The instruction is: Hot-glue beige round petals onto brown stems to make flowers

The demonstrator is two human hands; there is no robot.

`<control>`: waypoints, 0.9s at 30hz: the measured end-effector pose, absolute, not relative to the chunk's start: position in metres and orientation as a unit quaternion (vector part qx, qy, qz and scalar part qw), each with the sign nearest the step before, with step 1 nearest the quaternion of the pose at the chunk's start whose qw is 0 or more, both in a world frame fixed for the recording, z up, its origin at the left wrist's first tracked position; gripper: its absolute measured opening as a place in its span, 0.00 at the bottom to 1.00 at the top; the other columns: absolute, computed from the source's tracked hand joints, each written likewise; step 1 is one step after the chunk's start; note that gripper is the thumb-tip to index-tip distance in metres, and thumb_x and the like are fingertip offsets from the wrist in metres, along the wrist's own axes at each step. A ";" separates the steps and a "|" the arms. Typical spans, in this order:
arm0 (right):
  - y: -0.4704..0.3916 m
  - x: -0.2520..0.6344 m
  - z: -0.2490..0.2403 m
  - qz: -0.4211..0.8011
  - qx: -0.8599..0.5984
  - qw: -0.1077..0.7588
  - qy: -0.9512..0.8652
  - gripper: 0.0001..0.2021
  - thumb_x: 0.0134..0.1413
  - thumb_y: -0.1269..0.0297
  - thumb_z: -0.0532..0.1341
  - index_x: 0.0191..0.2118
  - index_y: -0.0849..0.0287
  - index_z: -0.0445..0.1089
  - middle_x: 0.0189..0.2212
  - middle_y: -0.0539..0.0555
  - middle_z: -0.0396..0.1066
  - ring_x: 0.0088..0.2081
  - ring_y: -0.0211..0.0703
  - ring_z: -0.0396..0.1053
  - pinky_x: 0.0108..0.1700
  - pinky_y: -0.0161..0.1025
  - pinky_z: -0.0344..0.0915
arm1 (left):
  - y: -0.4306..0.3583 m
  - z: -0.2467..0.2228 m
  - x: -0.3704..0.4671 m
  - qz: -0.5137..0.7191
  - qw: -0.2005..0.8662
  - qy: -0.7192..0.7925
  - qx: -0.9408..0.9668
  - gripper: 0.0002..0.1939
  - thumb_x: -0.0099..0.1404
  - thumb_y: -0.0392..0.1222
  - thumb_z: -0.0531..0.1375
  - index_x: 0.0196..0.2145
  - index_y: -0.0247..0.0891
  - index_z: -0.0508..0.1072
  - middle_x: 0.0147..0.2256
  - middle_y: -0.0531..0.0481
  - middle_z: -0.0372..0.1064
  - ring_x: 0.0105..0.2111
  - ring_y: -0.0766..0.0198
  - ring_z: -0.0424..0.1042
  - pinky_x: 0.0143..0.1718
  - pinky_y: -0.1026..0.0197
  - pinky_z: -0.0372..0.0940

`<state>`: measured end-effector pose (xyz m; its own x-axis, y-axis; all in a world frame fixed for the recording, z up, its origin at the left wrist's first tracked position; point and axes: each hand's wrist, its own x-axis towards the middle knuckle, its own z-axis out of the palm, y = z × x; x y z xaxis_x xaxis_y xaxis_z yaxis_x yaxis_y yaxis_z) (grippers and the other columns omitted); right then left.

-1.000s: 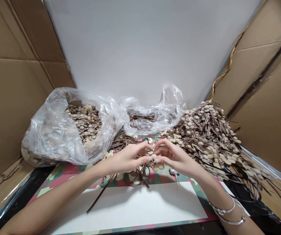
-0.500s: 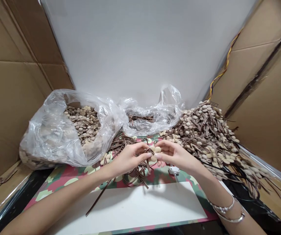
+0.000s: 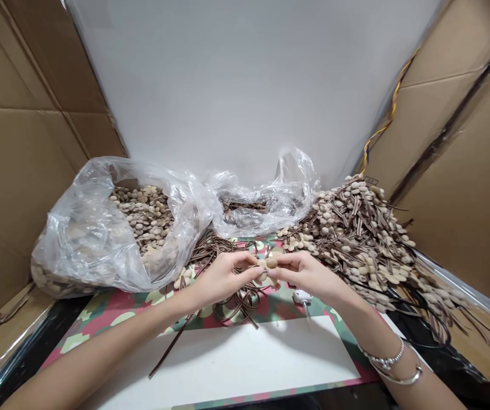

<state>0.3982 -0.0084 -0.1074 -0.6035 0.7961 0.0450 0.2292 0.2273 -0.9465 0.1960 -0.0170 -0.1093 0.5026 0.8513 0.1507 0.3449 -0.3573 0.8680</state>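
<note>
Between my two hands is a small beige flower-shaped piece [image 3: 267, 264] with rounded petals. My left hand [image 3: 228, 275] pinches its left side, thumb below and fingers above. From the right, the thumb and fingertips of my right hand [image 3: 307, 275] are closed on its petals. Whether a ribbon passes through the piece is too small to tell. Under the hands lies a loose tangle of brown striped ribbons [image 3: 239, 304]. One ribbon end stretches out over the white board [image 3: 236, 364]. Just below my right hand sits a small white device with a metal tip [image 3: 302, 296].
A clear plastic bag [image 3: 86, 228] of beige flower pieces [image 3: 148, 219] stands at the left. Another plastic bag [image 3: 266, 213] holds brown ribbons at the back. Flower pieces with ribbons are heaped [image 3: 356, 233] at the right, near a black cable [image 3: 435, 341]. Cardboard walls [image 3: 467, 171] flank the table.
The fingers of both hands have shifted slightly around the flower piece, which is turned and more covered now. The ribbon that showed by the left fingertips is less visible.
</note>
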 end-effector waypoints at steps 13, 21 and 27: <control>-0.006 0.396 -0.113 0.527 -0.357 0.285 -0.717 0.11 0.52 0.68 0.57 0.39 0.59 0.75 0.25 0.48 0.66 0.26 0.33 0.57 0.29 0.31 0.55 | -0.020 -0.115 0.198 0.321 0.338 0.412 0.783 0.13 0.63 0.48 0.53 0.35 0.37 0.71 0.31 0.52 0.72 0.32 0.64 0.70 0.34 0.66 0.61; -0.006 0.396 -0.110 0.531 -0.366 0.270 -0.714 0.11 0.53 0.64 0.56 0.37 0.59 0.75 0.23 0.49 0.66 0.24 0.33 0.57 0.28 0.31 0.56 | -0.018 -0.120 0.198 0.318 0.409 0.405 0.754 0.13 0.62 0.49 0.54 0.34 0.37 0.70 0.30 0.51 0.71 0.31 0.64 0.70 0.35 0.64 0.62; -0.006 0.406 -0.105 0.508 -0.355 0.304 -0.723 0.13 0.54 0.58 0.57 0.37 0.61 0.74 0.28 0.52 0.70 0.29 0.36 0.64 0.32 0.33 0.61 | -0.011 -0.107 0.193 0.251 0.566 0.368 0.693 0.16 0.60 0.48 0.57 0.43 0.37 0.67 0.37 0.46 0.72 0.41 0.61 0.71 0.44 0.60 0.62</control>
